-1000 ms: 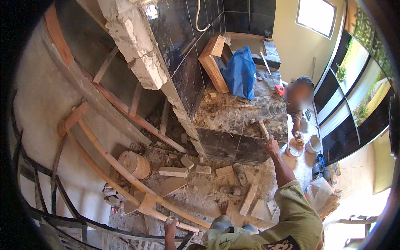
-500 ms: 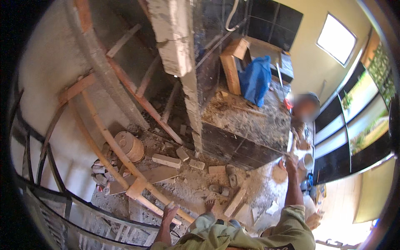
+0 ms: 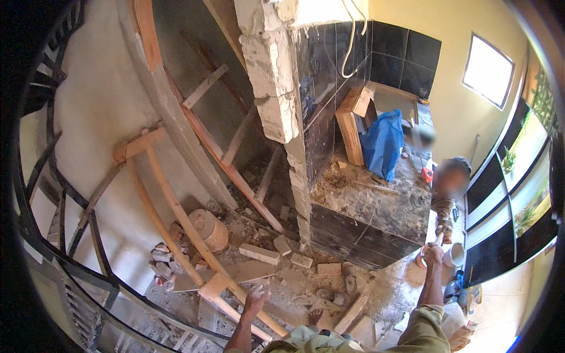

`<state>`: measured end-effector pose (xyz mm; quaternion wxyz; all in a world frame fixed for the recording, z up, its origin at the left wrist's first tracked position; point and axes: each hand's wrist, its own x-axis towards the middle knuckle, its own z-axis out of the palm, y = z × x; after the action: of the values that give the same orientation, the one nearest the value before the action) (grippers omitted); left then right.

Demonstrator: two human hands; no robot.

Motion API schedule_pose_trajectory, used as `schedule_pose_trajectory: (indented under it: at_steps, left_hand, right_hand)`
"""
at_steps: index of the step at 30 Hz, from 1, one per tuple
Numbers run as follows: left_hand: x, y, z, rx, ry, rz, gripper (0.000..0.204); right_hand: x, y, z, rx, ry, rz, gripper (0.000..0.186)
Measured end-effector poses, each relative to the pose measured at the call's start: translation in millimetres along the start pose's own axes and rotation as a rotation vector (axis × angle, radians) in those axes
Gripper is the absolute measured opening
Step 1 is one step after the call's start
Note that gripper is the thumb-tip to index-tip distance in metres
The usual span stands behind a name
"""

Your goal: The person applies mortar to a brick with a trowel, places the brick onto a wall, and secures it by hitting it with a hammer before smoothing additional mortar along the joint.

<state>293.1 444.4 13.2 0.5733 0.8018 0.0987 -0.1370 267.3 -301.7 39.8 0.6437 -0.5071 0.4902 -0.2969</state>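
Note:
My right hand (image 3: pixel 432 259) is closed on a light wooden handle (image 3: pixel 438 240), apparently the hammer's, held out to a co-worker's hand (image 3: pixel 445 229); whether that hand grips it I cannot tell. My left hand (image 3: pixel 254 301) has its fingers apart beside the curved wooden ladder (image 3: pixel 176 215) at the lower middle. The co-worker (image 3: pixel 448 197) is low at the right edge of the black-tiled, rubble-covered platform (image 3: pixel 376 197), next to white buckets (image 3: pixel 454 255).
A broken block column (image 3: pixel 268 76) divides the tiled corner from leaning timbers (image 3: pixel 200 135). A black metal railing (image 3: pixel 94 247) curves along the lower left. A blue bag (image 3: pixel 381 144) and wooden box (image 3: pixel 353 126) stand on the platform. Rubble, slippers (image 3: pixel 349 276) and planks (image 3: pixel 350 312) litter the floor.
My right hand has moved right and away from me, carrying the hammer from over the platform to the co-worker's hand. My left hand has loosened from the ladder rail. The view has shifted.

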Motion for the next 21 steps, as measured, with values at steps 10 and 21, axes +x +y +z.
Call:
schedule_pose_trajectory:
  at_steps: [10,21]
  left_hand:
    - [-21.4,59.9,-13.0,0.055,-0.081,-0.157,0.07]
    - [83.2,186.2,-12.4,-0.05,-0.011,0.129,0.073]
  right_hand:
    - [22.3,19.0,-115.6,0.347,-0.122,-0.074,0.015]
    - [-230.6,221.6,-121.5,-0.195,-0.155,0.214,0.014]
